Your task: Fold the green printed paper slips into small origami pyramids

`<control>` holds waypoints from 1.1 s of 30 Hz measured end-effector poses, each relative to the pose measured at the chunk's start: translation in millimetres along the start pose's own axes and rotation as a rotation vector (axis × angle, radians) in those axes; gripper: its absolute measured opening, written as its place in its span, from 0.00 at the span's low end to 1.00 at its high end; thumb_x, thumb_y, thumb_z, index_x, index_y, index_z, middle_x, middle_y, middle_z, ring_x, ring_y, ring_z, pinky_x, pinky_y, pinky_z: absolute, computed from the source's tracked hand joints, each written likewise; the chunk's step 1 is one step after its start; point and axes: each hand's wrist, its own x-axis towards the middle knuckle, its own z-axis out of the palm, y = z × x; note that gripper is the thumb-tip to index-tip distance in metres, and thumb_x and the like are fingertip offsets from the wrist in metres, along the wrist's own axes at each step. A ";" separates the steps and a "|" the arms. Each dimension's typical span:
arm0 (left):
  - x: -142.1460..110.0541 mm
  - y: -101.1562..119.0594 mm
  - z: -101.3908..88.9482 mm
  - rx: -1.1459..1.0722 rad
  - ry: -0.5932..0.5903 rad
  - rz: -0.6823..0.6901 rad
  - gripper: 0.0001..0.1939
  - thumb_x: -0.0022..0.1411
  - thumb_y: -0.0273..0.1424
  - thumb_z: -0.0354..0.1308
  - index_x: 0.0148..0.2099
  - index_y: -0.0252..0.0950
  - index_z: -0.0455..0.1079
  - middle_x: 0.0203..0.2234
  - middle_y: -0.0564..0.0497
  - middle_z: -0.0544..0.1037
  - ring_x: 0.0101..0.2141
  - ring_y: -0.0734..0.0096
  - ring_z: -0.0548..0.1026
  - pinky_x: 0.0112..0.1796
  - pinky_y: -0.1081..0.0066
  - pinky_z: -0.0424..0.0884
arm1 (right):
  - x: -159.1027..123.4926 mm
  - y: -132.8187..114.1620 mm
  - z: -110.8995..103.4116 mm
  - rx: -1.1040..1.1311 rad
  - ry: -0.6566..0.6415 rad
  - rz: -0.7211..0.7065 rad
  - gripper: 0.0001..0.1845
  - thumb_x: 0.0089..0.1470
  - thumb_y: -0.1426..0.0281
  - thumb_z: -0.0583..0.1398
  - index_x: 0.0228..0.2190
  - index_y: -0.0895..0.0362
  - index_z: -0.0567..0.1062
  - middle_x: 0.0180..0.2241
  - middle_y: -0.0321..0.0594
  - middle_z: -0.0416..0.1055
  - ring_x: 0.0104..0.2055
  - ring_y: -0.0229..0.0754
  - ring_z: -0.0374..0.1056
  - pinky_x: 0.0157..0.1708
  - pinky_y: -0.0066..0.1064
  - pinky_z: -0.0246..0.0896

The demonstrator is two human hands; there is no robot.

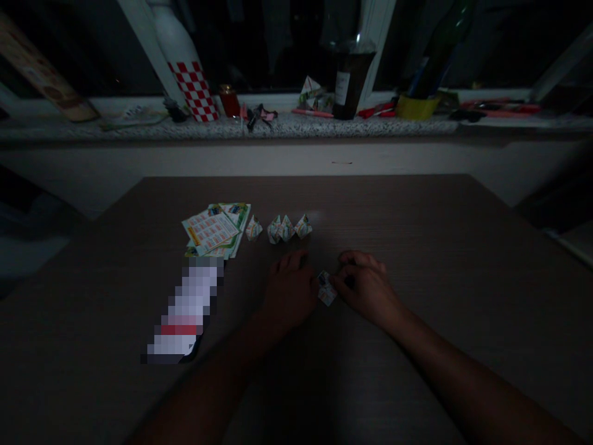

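A small folded paper (327, 289), printed and roughly diamond-shaped, sits on the table between my two hands. My left hand (291, 287) is at its left edge, thumb side against the paper and fingers curled. From the other side, my right hand (370, 287) pinches the right edge between thumb and fingers. Just beyond stand several folded paper pieces in a row, among them a pointed one (254, 228) at the left end and another (303, 227) at the right end. Left of that row is a stack of printed paper sheets (213, 230).
A phone (189, 309) with a blurred-out screen lies left of my left arm. Behind the dim wooden table (417, 222), a stone windowsill (287, 128) carries a red-checkered bottle (194, 86), a small jar (228, 101), a dark container (352, 80) and a green bottle (438, 52).
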 end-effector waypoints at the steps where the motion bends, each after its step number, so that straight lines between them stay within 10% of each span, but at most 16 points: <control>1: 0.0 0.2 0.4 0.004 0.002 0.001 0.10 0.62 0.32 0.51 0.38 0.35 0.72 0.56 0.41 0.65 0.56 0.52 0.63 0.52 0.49 0.59 | 0.1 -0.1 0.0 -0.001 0.003 0.000 0.10 0.54 0.63 0.60 0.24 0.53 0.77 0.45 0.42 0.71 0.48 0.51 0.63 0.44 0.44 0.53; 33: 2.9 7.9 0.3 0.130 -0.019 0.008 0.12 0.62 0.32 0.49 0.41 0.33 0.71 0.55 0.40 0.67 0.53 0.51 0.64 0.50 0.51 0.61 | -0.7 -5.6 -2.0 -0.071 0.005 0.010 0.12 0.51 0.60 0.62 0.23 0.53 0.76 0.45 0.41 0.71 0.47 0.52 0.64 0.42 0.43 0.54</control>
